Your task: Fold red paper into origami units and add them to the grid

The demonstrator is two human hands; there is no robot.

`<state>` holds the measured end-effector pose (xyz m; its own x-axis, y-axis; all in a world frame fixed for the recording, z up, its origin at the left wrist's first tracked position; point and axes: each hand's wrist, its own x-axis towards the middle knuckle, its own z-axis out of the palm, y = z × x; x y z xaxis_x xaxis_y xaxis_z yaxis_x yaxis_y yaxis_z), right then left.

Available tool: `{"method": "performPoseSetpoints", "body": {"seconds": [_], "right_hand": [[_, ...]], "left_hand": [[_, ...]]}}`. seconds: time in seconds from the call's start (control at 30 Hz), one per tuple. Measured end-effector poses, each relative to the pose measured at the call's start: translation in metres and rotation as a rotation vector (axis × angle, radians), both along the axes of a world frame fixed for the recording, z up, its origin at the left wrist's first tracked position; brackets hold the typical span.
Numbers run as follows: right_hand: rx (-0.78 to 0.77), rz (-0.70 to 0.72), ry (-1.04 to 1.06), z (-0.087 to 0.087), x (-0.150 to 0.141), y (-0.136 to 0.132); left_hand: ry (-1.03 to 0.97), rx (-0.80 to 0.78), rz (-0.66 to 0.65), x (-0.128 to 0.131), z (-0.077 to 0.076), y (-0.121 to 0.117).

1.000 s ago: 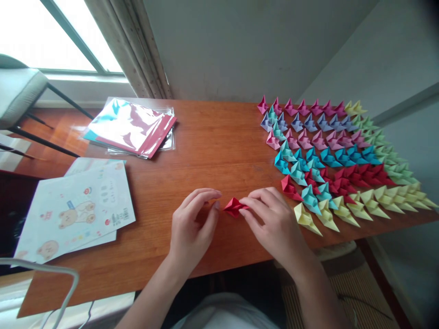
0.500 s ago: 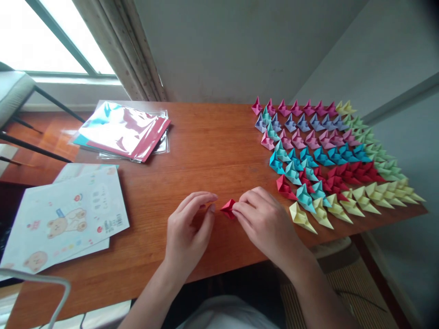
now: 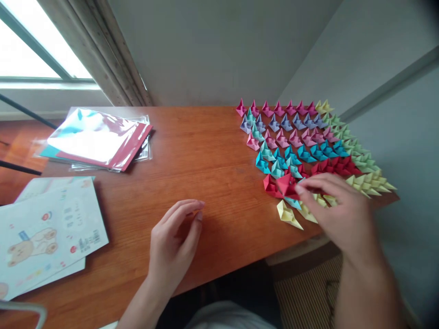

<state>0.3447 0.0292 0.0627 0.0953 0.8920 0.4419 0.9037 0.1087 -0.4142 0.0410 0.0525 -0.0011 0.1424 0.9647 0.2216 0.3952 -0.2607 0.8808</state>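
Holding a red fold (image 3: 286, 183), the right hand (image 3: 338, 212) has thumb and fingers closed on its right end; hand slightly blurred. The fold sits at the fingertips, over the near left part of the paper rows on the table (image 3: 202, 169). Can't tell if it touches the folds under it.

Left hand (image 3: 176, 240) is empty, fingers curled, thumb just short of the fingertips, small gap. It is over the table, well left of the right-hand grip.

Around the right grip: another red fold (image 3: 270, 186) just left, yellow fold (image 3: 289, 215) on the near side, aqua fold (image 3: 292, 203) partly hidden below. More yellow folds (image 3: 368, 183) run off to the right, partly behind the hand. Beyond the grip, rows go red, blue (image 3: 306, 154), pink (image 3: 295, 138), lilac (image 3: 286, 122), magenta (image 3: 279, 109). Green folds (image 3: 365, 162) line the far right side.

Left of the left hand: bear sheets (image 3: 73, 214), overlapping. Beyond them, shiny plastic packs (image 3: 99, 141), stacked, one with a red edge. Curtain (image 3: 99, 50) and window (image 3: 41, 41) farther off. Pale cable (image 3: 25, 306) at the near left corner of view.
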Motion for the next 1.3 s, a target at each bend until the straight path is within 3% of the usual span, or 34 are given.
{"method": "performPoseSetpoints", "body": {"seconds": [0.13, 0.23, 0.33, 0.53, 0.97, 1.3], "right_hand": [[-0.053, -0.433, -0.154, -0.003, 0.099, -0.004], [-0.101, -0.586, -0.265, -0.012, 0.149, -0.004], [-0.213, -0.664, -0.248, -0.018, 0.171, -0.002], [-0.34, -0.722, -0.156, -0.021, 0.173, 0.001], [-0.399, -0.766, -0.276, -0.038, 0.169, 0.001], [-0.423, -0.748, -0.279, -0.038, 0.162, 0.002]], "left_hand": [[0.029, 0.02, -0.018, 0.001, 0.0, 0.0], [0.064, 0.046, -0.04, 0.002, 0.0, 0.0], [0.092, 0.059, -0.055, 0.002, 0.0, 0.001], [0.105, 0.065, -0.062, 0.002, 0.0, 0.001], [0.143, 0.064, -0.068, 0.002, -0.001, 0.001], [0.142, 0.07, -0.074, 0.002, -0.002, 0.001]]}}
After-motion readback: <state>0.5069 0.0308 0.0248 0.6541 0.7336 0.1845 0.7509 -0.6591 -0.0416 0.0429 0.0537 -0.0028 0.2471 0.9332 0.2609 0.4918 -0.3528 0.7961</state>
